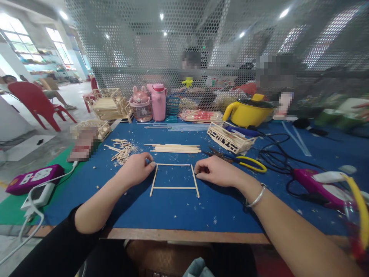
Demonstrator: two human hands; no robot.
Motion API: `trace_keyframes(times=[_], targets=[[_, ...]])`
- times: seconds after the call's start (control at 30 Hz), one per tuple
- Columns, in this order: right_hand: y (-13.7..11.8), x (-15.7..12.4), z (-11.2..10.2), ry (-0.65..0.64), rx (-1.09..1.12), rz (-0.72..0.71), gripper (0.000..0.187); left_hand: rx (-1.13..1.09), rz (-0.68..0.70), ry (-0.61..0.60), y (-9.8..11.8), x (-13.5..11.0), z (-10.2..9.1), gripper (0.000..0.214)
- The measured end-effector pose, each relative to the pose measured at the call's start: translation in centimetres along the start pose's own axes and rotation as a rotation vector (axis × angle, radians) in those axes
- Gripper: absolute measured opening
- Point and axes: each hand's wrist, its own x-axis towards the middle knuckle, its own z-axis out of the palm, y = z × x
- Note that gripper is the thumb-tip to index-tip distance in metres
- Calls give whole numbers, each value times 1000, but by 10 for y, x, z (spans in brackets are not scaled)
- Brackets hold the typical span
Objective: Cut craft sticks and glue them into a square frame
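Note:
A small frame of thin wooden sticks (pixel 174 188) lies flat on the blue tabletop, with two side sticks and two crosspieces. My left hand (pixel 140 167) is closed at its upper left corner, thumb and fingertips against the stick there. On the other side my right hand (pixel 216 171), wearing a silver bracelet (pixel 256 196), has its fingers curled and pressed to the upper part of the right side stick. Beyond the frame is a row of loose wooden sticks (pixel 177 148). Short stick pieces (pixel 121 151) are heaped past my left hand. Pliers (pixel 220 154) lie behind my right hand.
A yellow electric pot (pixel 248 114), a pink bottle (pixel 158 103) and a slatted wooden piece (pixel 229 138) stand toward the back mesh. Black cables (pixel 272 150) and a purple device (pixel 319 186) lie right. A phone (pixel 83 144) and white cable (pixel 62 180) are left.

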Motion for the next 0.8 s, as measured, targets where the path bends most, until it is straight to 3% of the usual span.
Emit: trace_keyframes(times=[0.27,0.43,0.63,0.8], targets=[[2,2,1,-16,-5,27,12,32,73,117,10,4,14,31],[1,3,2,-20,-4,30,12,-39,23,125,3,4,8,30],[2,3,1,-21,-9,15,12,-94,3,-21,5,-2,3,42],[2,2,1,-21,-4,14,11,-136,-49,-52,3,-4,4,45]])
